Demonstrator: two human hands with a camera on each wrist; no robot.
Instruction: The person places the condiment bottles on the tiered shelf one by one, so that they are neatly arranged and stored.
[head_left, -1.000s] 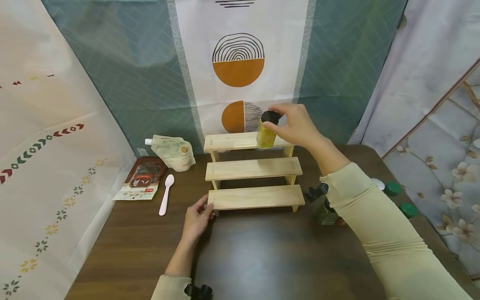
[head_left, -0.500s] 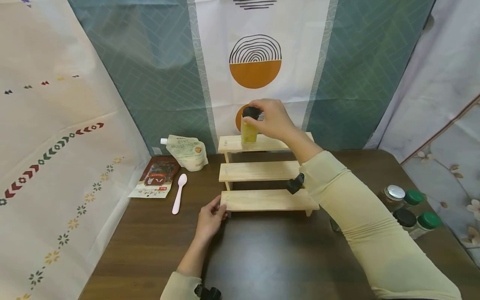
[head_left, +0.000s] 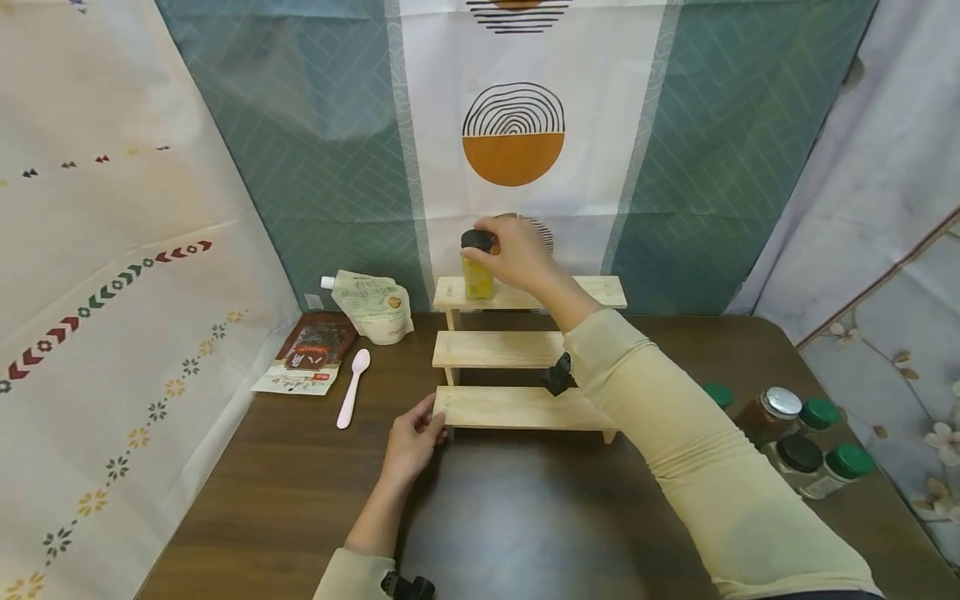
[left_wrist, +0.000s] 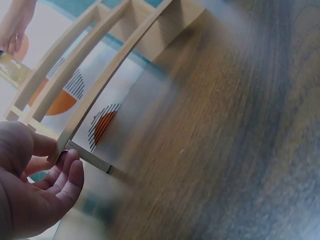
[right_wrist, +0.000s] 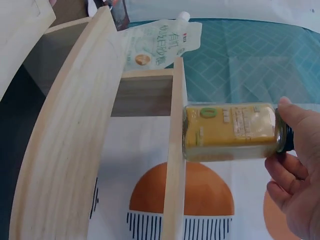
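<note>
Head view — hands grip jar and rack.

The right hand pinches an upright glass jar, yellow inside, by its black lid, at the left of the far, top step of a pale wooden rack. The left hand grips the rack's near left corner.

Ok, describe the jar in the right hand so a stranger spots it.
On the dark brown table stands a three-tiered pale wooden shelf. At its top tier, left of centre, a right hand grips a clear glass jar by its black cap. Yellow contents distinguish it from the clustered jars lidded green, black or silver.
</note>
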